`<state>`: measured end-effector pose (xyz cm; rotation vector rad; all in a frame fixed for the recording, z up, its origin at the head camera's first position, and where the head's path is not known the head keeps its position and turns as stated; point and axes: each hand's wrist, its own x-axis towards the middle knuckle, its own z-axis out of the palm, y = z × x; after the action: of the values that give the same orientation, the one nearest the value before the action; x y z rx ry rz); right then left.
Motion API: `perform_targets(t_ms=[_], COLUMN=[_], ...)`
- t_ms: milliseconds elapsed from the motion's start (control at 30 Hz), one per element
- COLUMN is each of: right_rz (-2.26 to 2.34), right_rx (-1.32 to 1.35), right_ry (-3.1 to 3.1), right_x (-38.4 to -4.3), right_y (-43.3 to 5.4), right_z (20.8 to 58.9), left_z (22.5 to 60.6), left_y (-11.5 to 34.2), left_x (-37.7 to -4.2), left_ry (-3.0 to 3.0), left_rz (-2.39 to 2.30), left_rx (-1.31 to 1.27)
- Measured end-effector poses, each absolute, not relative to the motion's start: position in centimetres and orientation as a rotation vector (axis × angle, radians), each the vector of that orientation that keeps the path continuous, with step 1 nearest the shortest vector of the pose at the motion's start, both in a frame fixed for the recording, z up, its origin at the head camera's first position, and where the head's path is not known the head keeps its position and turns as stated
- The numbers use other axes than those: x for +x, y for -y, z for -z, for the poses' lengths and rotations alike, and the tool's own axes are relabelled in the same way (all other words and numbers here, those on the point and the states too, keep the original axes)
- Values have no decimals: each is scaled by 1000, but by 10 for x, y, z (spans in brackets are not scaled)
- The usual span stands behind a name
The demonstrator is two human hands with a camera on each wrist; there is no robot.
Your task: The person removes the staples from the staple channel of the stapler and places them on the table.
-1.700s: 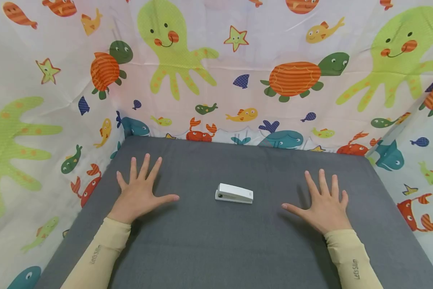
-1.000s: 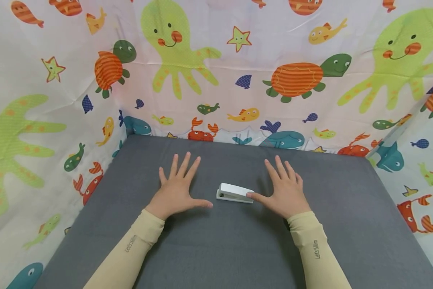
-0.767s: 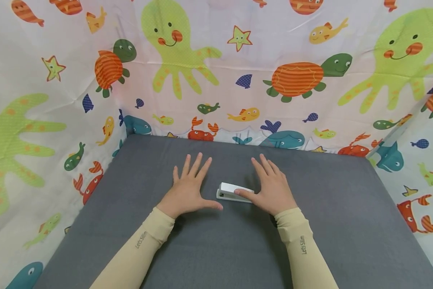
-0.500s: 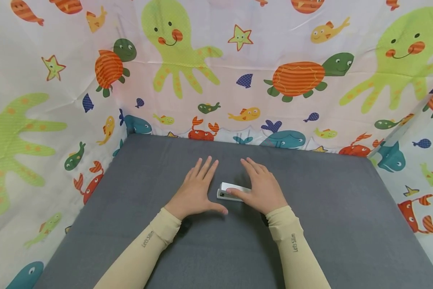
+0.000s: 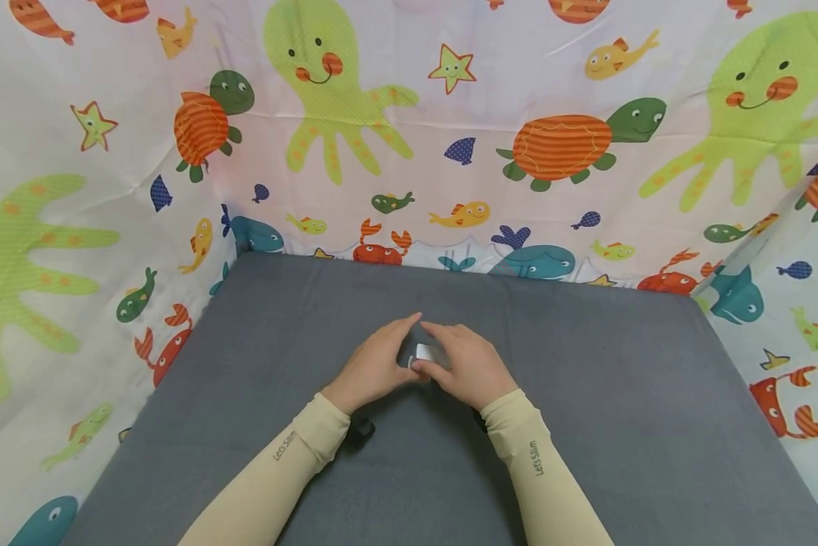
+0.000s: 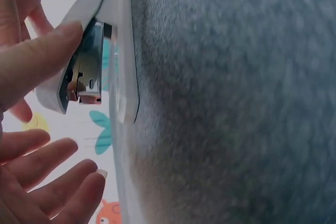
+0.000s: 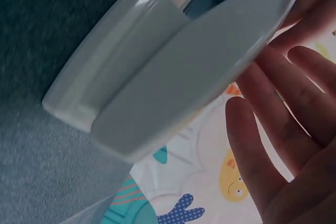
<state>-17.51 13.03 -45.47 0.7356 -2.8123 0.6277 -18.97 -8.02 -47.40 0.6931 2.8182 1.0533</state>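
Observation:
A white stapler [image 5: 427,353] lies on the grey cloth between both hands, partly hidden by them in the head view. My left hand [image 5: 376,365] is at its nose end, fingers bent loosely. In the left wrist view the left thumb [image 6: 39,59] overlaps the stapler's raised top arm, while the other fingers [image 6: 58,182] stay apart from it. From the right comes my right hand [image 5: 468,364], its thumb in front of the stapler. The right wrist view shows its fingers [image 7: 257,135] spread behind the stapler [image 7: 173,82], not wrapped around it.
The grey cloth [image 5: 586,425] covers the table. A white curtain [image 5: 409,121] printed with sea animals stands along the back and both sides. A small black object [image 5: 361,432] shows beneath the left wrist.
From wide apart, both hands have come inward to either side of the stapler, fingertips now close together. Their spread fingers have bent. The stapler has stayed in place.

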Motion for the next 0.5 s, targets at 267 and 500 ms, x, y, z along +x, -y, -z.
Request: perform_targets(t_ms=[267, 500], right_rz=[-615, -607], right_rx=[741, 772], right_ry=[2821, 2791], right_x=[-176, -175], right_y=[-126, -124], right_z=[456, 458], left_z=[478, 482], left_y=[79, 77], left_x=[-191, -193], left_ry=[-2794, -2803], left_rz=[-1117, -1086], left_rx=[717, 731])
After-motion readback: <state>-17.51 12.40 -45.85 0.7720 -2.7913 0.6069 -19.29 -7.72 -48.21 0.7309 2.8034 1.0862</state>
